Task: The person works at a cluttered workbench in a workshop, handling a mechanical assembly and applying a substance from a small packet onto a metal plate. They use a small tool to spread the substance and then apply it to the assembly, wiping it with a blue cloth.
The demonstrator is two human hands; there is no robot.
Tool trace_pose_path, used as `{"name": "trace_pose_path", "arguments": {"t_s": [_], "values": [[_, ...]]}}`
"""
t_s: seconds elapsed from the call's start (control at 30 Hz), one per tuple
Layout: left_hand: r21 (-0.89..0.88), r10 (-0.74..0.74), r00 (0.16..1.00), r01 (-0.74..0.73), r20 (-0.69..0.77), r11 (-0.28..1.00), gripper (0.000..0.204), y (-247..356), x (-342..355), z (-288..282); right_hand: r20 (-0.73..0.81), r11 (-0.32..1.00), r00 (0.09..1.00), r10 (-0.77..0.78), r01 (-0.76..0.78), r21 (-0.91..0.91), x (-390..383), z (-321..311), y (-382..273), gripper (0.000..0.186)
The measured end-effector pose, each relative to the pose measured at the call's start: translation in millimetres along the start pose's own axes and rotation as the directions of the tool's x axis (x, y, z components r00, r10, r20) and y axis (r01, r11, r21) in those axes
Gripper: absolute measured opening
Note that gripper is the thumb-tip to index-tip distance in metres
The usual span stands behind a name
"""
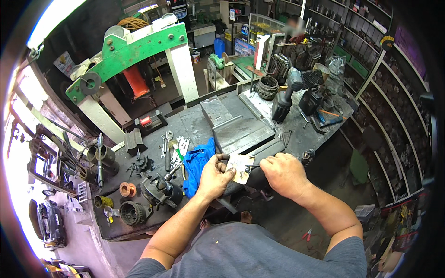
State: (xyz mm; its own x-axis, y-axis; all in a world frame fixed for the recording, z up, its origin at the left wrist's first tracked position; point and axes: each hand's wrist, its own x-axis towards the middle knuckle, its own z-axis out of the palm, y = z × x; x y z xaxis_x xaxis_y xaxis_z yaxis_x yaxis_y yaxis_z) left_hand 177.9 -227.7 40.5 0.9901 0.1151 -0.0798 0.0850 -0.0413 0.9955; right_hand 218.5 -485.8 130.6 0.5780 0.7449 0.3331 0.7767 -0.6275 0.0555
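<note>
Cloth, blue [200,163], lies bunched on the bench [181,121]. Just right of it, left hand [214,178] pinches a pale flat piece [238,167] between thumb and fingers, apparently to keep it steady. Farther right of cloth, right hand [284,172] is closed around a thin dark tool [253,165], shaft aimed at the piece; contact, cannot tell. Wrenches [184,147] lie just left of cloth, seemingly for easy reach.
</note>
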Motion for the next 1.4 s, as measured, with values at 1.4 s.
{"name": "trace_pose_path", "arguments": {"t_s": [1.4], "values": [[0.016,-0.048,0.998,0.048,-0.045,0.999,0.05,8.7,-2.0,2.7,0.156,0.998,0.986,-0.057,0.056,0.008,11.3,-6.0,13.3,0.006]]}}
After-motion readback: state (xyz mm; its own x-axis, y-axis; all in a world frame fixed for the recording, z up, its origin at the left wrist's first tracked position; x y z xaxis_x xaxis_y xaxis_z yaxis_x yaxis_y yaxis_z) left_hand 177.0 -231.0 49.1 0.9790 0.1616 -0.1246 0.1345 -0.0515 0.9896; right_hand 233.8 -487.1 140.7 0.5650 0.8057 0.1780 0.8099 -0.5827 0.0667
